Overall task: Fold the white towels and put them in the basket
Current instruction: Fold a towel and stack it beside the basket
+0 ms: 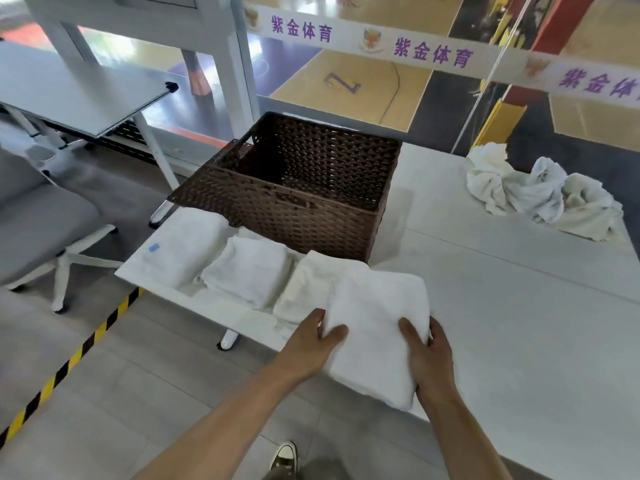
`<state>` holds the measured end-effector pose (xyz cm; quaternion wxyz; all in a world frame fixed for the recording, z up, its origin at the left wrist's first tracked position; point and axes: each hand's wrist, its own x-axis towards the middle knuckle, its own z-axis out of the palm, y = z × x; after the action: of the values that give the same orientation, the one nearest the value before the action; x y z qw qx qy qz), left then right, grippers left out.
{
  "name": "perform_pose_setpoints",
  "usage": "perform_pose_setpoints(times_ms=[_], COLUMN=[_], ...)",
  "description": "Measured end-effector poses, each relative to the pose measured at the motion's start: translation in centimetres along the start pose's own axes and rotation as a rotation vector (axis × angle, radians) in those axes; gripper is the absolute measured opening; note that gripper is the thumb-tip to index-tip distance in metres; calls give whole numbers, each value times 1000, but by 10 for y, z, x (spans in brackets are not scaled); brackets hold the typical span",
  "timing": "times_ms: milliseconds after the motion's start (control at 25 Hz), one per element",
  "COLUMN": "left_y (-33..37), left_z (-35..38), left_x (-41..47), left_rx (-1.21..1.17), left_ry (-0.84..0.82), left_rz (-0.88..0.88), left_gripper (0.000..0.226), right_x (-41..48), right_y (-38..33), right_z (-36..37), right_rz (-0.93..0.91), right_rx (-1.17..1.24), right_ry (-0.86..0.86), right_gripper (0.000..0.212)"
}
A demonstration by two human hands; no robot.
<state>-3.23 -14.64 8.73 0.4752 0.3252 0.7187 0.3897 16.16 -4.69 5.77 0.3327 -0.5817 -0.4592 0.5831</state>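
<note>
While the basket (311, 223) is sitting empty, crumpled towels (540, 195) waiting, my left hand (313, 341) and right hand (431, 355) are gripping a folded towel (375, 317).

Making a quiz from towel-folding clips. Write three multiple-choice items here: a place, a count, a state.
1. Where is the crumpled pile of white towels? A on the floor; B on the far right of the white table; C on a shelf.
2. How many folded white towels lie untouched before the brown woven basket? A one; B three; C five.
3. The large folded white towel is: A gripped by left hand and right hand; B hanging; C unfolded.
Key: 1B, heap sits by the far edge; 2B, three in a row; 3A, both hands clasp it.
</note>
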Motion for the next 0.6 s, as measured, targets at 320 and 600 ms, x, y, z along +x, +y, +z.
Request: perform_pose_setpoints(times_ms=[320,600], left_y=[-9,-29], left_z=[-78,-95], left_x=[58,117], left_rx=[186,353], left_ry=[65,171], left_rz=[18,71], left_gripper=[35,52], right_x=[27,73], right_y=[-23,-8], right_z=[88,123], right_rz=[3,-184], right_rx=[-2,-532], right_ry=[-9,-22], right_gripper=[51,67])
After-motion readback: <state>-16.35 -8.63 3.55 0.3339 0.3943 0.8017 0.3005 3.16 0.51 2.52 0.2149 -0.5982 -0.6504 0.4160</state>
